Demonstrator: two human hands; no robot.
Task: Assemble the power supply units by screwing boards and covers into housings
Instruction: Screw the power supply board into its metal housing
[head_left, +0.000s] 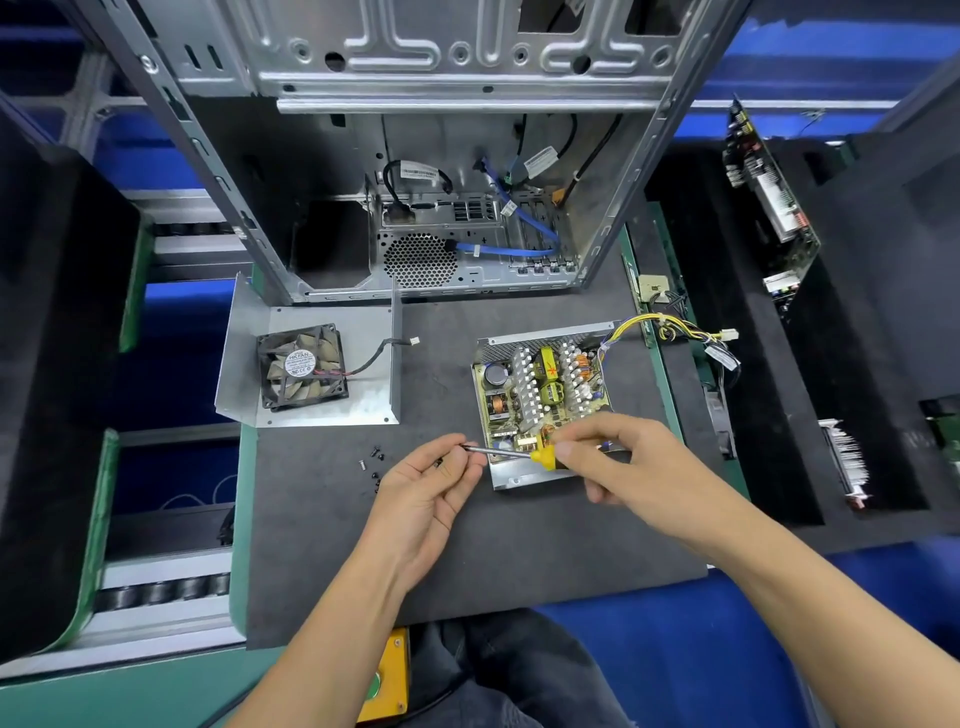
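An open power supply housing (511, 480) lies on the dark mat, its circuit board (540, 389) with heat sinks and coils seated inside. My right hand (608, 454) grips the yellow handle of a screwdriver (545, 457), whose shaft points left over the housing's near edge. My left hand (436, 483) pinches the shaft's tip, with a small dark screw between the fingers. Several loose screws (371, 462) lie on the mat just left of that hand. The metal cover (363, 400) with its black fan (303, 366) rests to the left.
An empty computer case (415, 171) with blue cables stands behind. A yellow wire harness (675, 327) trails from the housing to the right. More boards (769, 197) and a heat sink (844, 457) sit in the black tray on the right. A conveyor (166, 582) runs at left.
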